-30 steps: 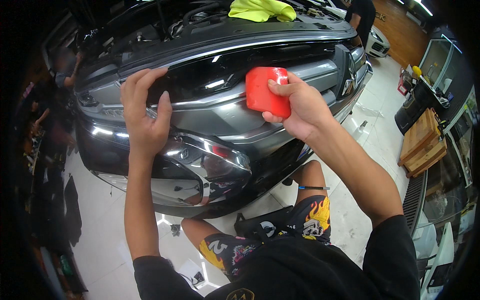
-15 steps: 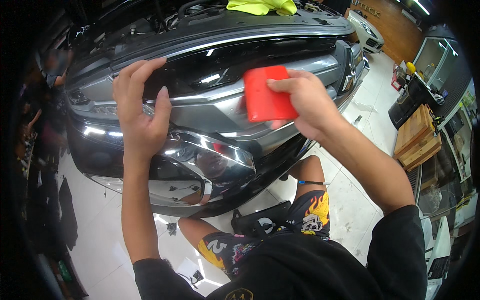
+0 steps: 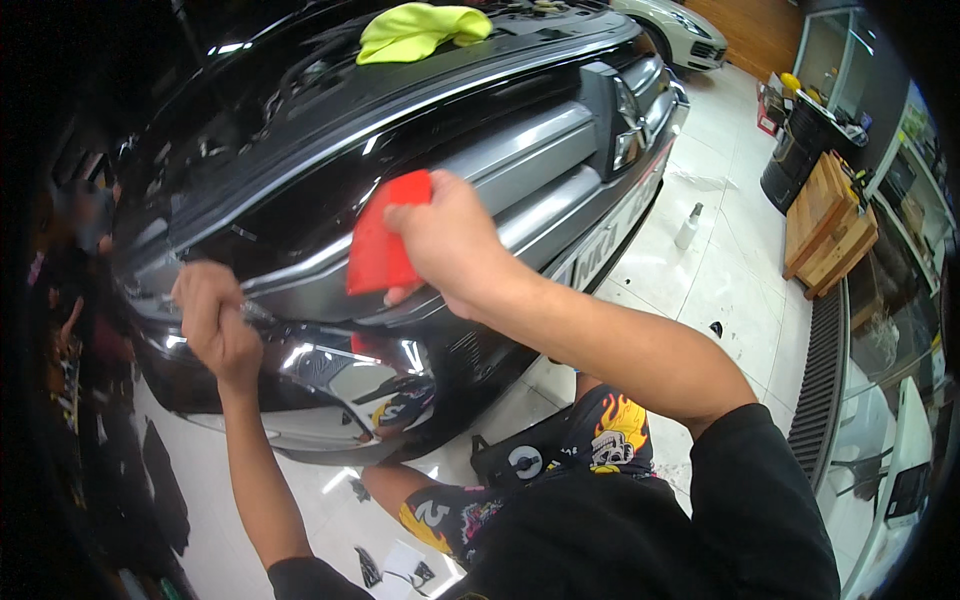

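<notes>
My right hand (image 3: 452,238) grips a flat red squeegee (image 3: 385,245), thumb on its upper face. The squeegee is over the front trim of a dark car, beside the grille (image 3: 530,165) with its silver bars. To the left, my left hand (image 3: 215,325) is closed, its fingers curled together at the trim's outer end. Whatever those fingers hold is too small or blurred to make out. Below both hands sits the glossy headlight (image 3: 370,385), full of reflections.
A yellow-green cloth (image 3: 420,35) lies over the open engine bay's front edge. On the tiled floor to the right stand a spray bottle (image 3: 688,228), a wooden crate (image 3: 825,230) and a black drum (image 3: 790,150). A white car (image 3: 685,30) is parked behind.
My right hand has moved left with the squeegee. The left hand has gone from open, spread fingers to closed and sits lower left. My view has shifted, showing more of the grille.
</notes>
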`<state>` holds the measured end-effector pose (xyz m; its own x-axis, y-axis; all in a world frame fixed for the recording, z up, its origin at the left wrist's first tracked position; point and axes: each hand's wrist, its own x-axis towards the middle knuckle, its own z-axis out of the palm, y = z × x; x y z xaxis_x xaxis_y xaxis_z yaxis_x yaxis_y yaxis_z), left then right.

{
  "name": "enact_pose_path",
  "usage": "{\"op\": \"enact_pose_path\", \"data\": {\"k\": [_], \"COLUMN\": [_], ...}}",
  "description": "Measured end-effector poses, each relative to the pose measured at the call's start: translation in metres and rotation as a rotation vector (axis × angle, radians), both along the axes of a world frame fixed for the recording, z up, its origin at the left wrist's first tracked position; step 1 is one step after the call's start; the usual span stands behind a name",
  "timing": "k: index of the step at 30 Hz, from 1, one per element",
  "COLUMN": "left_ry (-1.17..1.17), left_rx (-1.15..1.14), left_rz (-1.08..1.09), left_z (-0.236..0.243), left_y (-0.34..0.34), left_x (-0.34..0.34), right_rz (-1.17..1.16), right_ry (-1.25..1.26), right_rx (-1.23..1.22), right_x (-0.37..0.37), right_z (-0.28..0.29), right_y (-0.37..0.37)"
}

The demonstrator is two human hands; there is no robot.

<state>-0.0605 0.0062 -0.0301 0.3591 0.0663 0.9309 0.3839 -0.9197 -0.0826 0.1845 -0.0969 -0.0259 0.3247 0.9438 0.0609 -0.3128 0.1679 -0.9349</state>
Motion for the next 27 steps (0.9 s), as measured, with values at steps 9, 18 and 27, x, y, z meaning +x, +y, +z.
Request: {"op": "enact_pose_path", "data": {"k": [9,18,27], "left_ry": [-0.172,-0.389,-0.100], "left_rx": [0.033,-0.223,-0.299], "left_rz": [0.027,0.364,0.150], "left_z": [-0.018,-0.076,-0.087], "left_y": [0.008,-0.096,-0.157], "left_x": [-0.009,0.013,0.087], "right_rz": [0.307,-0.048,-0.415], "right_ry": [-0.136,-0.860,-0.869], "right_rx": [0.173,0.765,1.186], "right_x": [0.085,0.152,0.174], "right_z": [-0.100,-0.061,-0.043], "right_y": [-0.120,-0.202,-0.181]}}
